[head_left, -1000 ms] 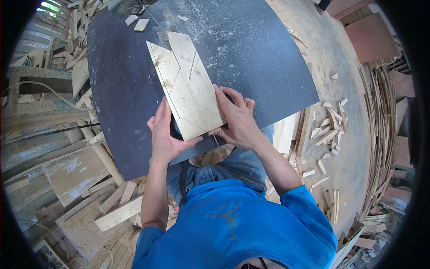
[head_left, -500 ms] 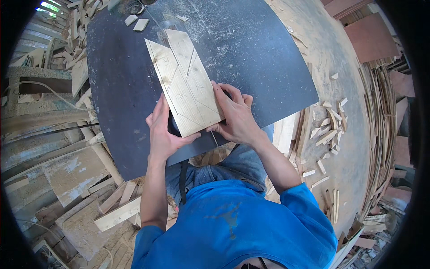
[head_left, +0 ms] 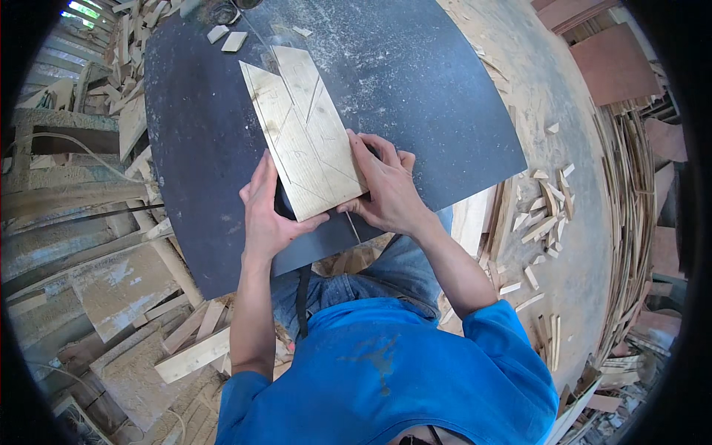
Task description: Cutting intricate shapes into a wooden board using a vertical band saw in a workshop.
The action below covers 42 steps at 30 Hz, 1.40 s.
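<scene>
A pale wooden board (head_left: 308, 141) with dark drawn lines lies on a dark saw table (head_left: 445, 119). Its far end has an angled notch, and a thin straight line runs into the wood from there. My left hand (head_left: 268, 211) grips the near left corner, with fingers along the side and thumb at the near edge. On the opposite side, my right hand (head_left: 389, 182) is closed round the near right corner, its thumb low by the near edge. A narrow slot (head_left: 353, 227) in the table shows between my hands. The spot just beyond the notch is hard to make out.
Small wood offcuts (head_left: 234, 41) lie on the table's far left. Scattered offcuts (head_left: 545, 222) cover a dusty surface to the right, beside stacked thin strips (head_left: 630, 200). Scrap boards (head_left: 122, 289) are piled at the left. Sawdust speckles the dark tabletop.
The board has slid slightly away from me along the table, and both hands have moved with it. Their grip looks the same.
</scene>
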### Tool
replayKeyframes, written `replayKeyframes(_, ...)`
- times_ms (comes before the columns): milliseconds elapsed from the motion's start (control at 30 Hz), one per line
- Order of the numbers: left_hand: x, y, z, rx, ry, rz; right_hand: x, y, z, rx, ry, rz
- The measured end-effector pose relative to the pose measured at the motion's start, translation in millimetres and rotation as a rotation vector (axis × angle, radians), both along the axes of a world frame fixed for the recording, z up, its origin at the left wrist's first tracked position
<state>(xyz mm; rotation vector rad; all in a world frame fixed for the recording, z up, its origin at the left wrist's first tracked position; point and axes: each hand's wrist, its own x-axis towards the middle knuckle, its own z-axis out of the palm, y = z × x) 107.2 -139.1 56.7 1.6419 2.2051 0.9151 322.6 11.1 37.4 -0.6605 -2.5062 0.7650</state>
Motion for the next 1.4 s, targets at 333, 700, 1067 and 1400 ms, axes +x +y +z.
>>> replayKeyframes(333,-4,4,-1,-0.004,0.005,0.003,-4,5,1,-0.001,-0.012,0.0)
replayKeyframes(700,-9,8,-2,-0.011,-0.039,0.025,-11,8,-1,0.006,0.006,-0.008)
replayKeyframes(1067,-9,10,-5,0.0,-0.068,0.069,-17,14,-1,0.008,0.001,-0.011)
replayKeyframes(1400,-14,13,-7,0.014,-0.068,0.088,-22,18,-4,0.02,0.028,-0.016)
